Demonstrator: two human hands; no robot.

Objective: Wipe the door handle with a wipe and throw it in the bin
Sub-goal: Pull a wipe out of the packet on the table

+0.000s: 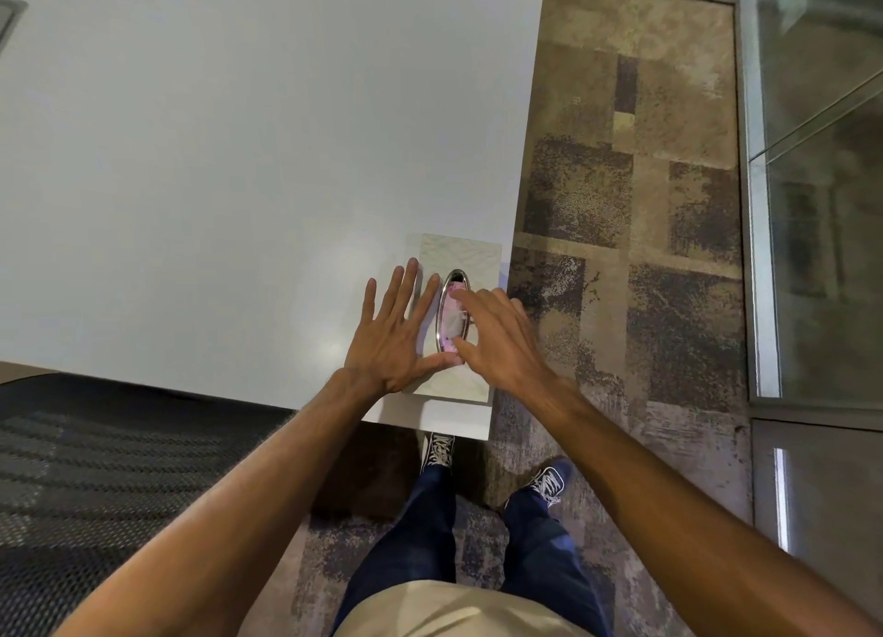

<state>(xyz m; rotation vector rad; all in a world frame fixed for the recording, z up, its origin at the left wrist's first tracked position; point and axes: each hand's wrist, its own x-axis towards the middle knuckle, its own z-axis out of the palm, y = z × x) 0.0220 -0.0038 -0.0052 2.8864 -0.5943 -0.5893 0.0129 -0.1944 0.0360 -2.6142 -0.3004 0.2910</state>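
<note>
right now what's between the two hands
In the head view, the oval opening of the wipe pack lies between the left hand and right hand, with a wipe showing in it.

A white table (215, 158) fills the upper left, its surface smooth, with soft patches of reflected light near its front right corner. Beyond its right edge lies a carpet (635, 216) patterned in tan and dark brown rectangular blocks. A glass partition (822, 182) in a metal frame runs along the right side. A black mesh chair (105, 483) sits at the lower left, against the table's front edge.
</note>
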